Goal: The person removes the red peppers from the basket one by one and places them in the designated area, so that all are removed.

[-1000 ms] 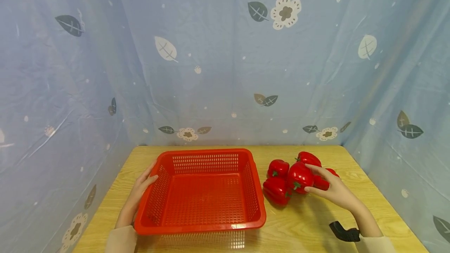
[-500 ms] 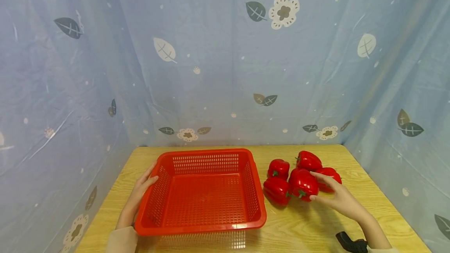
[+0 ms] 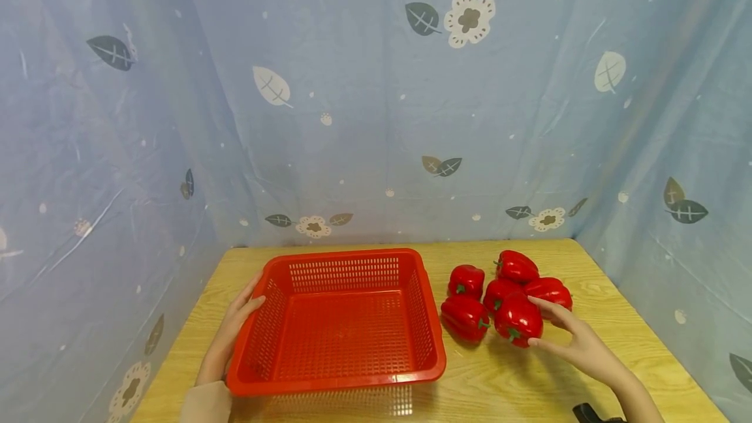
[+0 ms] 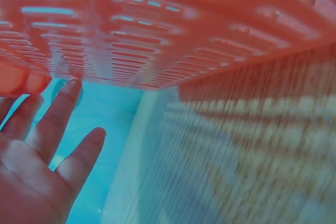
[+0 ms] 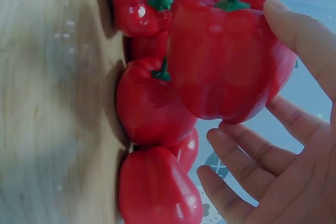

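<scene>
In the head view my left hand (image 3: 236,318) holds the left rim of a red plastic basket (image 3: 337,385). Its thumb lies over the rim, while the left wrist view has the other fingers (image 4: 60,111) outside the slotted wall. My right hand (image 3: 578,344) pinches a glossy red bell pepper (image 3: 519,322) with a green stem, between thumb and fingers. The right wrist view shows this pepper (image 5: 231,56) raised off the table, with the lower fingers spread below it. Several more red bell peppers (image 3: 465,318) lie in a cluster behind and left of it.
Inside the basket nothing lies on the mesh floor. The wooden table (image 3: 470,387) extends under basket and peppers. A patterned blue curtain (image 3: 352,168) hangs at the back and both sides. Near the bottom edge a black strap (image 3: 592,414) shows at the right wrist.
My right hand has drawn the bell pepper toward me and slightly right, away from the cluster, uncovering another pepper behind it. The left hand and basket stay in place.
</scene>
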`<state>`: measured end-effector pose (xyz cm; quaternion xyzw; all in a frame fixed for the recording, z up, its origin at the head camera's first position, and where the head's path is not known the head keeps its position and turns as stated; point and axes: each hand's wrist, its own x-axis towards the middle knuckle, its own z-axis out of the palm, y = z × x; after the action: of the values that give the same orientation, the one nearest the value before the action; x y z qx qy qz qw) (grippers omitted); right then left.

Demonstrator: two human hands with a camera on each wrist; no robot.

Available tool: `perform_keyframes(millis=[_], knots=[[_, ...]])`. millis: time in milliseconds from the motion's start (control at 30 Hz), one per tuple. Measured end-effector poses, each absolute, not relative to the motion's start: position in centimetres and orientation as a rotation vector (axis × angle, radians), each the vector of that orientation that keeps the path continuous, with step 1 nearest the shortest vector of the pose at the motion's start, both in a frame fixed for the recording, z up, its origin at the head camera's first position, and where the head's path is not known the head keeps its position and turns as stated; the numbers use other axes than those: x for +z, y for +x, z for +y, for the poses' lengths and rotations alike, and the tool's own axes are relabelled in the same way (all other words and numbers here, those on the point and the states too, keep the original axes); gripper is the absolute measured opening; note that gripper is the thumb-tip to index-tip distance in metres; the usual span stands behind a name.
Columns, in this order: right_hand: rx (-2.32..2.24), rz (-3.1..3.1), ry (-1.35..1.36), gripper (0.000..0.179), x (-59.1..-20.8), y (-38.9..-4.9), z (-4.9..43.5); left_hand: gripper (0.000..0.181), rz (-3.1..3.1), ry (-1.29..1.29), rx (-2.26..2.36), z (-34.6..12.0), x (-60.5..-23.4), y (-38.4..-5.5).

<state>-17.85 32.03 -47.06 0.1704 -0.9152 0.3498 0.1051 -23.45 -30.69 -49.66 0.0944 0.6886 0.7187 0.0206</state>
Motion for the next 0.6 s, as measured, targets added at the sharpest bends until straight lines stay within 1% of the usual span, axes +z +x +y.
perform_keyframes(millis=[400,600], knots=[[1.070,-2.723,0.524,0.063,-48.6,-17.0,32.2,0.055,2.117,0.288,2.241,-30.7,-49.8,-23.5],[1.056,-2.744,0.496,0.064,-49.8,-16.9,32.0,0.056,2.110,0.366,2.236,-30.9,-49.9,-23.6]])
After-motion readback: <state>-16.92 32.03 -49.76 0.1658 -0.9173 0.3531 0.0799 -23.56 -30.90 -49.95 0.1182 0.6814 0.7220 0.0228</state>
